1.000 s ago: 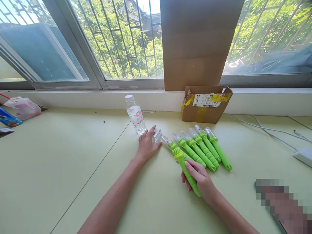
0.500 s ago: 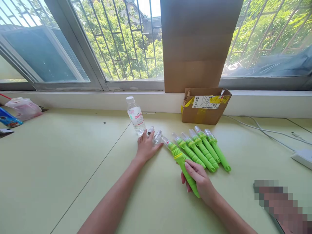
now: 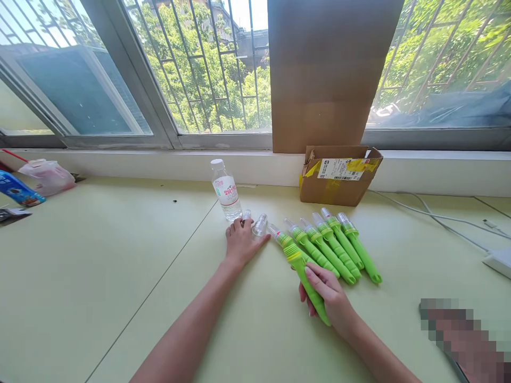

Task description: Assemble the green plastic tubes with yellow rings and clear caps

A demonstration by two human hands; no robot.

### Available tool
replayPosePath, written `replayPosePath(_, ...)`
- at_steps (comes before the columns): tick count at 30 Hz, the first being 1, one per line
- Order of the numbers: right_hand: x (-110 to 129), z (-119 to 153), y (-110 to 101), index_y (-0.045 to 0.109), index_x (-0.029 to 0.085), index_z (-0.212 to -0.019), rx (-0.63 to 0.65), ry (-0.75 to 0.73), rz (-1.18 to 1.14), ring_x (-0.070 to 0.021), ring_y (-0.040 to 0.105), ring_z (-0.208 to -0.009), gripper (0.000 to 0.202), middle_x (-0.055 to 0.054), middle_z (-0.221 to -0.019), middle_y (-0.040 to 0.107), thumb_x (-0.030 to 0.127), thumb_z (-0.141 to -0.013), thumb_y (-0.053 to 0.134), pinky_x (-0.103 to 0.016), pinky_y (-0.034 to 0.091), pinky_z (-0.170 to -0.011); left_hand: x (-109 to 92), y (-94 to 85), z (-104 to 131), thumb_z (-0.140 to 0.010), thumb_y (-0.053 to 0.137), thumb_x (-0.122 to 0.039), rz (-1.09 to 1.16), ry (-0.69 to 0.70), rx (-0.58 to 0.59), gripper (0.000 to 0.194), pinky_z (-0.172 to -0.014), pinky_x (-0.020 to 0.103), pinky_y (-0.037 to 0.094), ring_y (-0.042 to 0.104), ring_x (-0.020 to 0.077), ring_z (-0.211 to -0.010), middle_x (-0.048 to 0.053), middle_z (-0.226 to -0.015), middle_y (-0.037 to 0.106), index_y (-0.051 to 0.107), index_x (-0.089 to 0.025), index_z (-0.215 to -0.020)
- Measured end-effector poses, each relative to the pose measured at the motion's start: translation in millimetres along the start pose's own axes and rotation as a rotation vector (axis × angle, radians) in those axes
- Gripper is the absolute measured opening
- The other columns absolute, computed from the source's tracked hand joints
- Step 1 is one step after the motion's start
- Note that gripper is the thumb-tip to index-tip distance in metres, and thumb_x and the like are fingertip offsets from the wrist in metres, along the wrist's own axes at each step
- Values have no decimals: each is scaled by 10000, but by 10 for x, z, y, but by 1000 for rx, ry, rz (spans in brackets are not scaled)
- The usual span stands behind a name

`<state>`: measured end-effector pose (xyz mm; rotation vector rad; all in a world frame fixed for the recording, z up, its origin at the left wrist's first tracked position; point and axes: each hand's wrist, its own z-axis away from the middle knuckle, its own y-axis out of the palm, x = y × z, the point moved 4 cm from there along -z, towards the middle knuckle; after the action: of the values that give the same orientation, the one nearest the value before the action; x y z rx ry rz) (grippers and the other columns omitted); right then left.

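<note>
My right hand point(image 3: 325, 295) is wrapped round a green ribbed tube point(image 3: 297, 260), whose clear tip points up and to the left. My left hand point(image 3: 241, 242) rests on the table with thumb and fingers spread, beside a clear plastic cap point(image 3: 260, 224). A second clear cap point(image 3: 246, 215) lies at its fingertips, partly covered by them; whether they press on it is hard to tell. Several more green tubes with clear tips point(image 3: 343, 244) lie side by side to the right, one partly hidden under the held tube. A water bottle point(image 3: 227, 194) stands just behind my left hand.
An open cardboard box point(image 3: 335, 186) stands by the window wall. White cables point(image 3: 435, 213) and a power strip point(image 3: 497, 260) are at the right, with a blurred-out flat object point(image 3: 463, 335) nearer. At far left lie a pink plastic bag point(image 3: 51, 178) and a blue packet point(image 3: 19, 189).
The view has shifted slightly, so everything sits a little further right. My left fingers have curled slightly over the smaller cap; my right hand keeps its hold on the tube.
</note>
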<state>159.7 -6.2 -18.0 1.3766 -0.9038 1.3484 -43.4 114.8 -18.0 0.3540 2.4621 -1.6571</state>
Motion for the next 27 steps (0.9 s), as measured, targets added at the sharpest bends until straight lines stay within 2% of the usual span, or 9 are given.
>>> replayPosePath(5, 16, -2, 7, 520, 170, -770, -2, -5, -2, -83, 436, -404, 353, 26, -583, 527, 472, -926, 425, -209, 355, -383, -16, -53, 30, -715, 528, -703, -75, -44, -20, 638, -886, 443, 403, 531, 305, -1011, 143, -1076, 539, 560, -176, -1074)
replayPosePath(11, 26, -6, 12, 523, 173, -759, -6, -3, 18, -93, 452, -404, 365, 21, -580, 530, 492, -912, 435, -219, 349, -383, 10, -151, 105, -691, 528, -730, -131, -101, -1, 656, -823, 417, 423, 551, 302, -964, 132, -1019, 562, 548, -167, -1026)
replayPosePath(22, 6, -3, 6, 520, 171, -818, -20, -3, 21, -88, 455, -381, 356, 27, -596, 546, 503, -912, 428, -224, 335, -394, 39, -146, 182, -752, 466, -714, -200, -105, -20, 636, -836, 411, 419, 566, 298, -955, 153, -1017, 580, 557, -155, -1041)
replayPosePath(27, -6, -8, 4, 509, 176, -806, -16, -3, 17, -88, 458, -376, 347, 32, -588, 545, 495, -915, 425, -220, 328, -390, 52, -222, 256, -739, 497, -709, -179, -112, -22, 622, -831, 405, 422, 572, 292, -943, 138, -1003, 594, 570, -157, -1017)
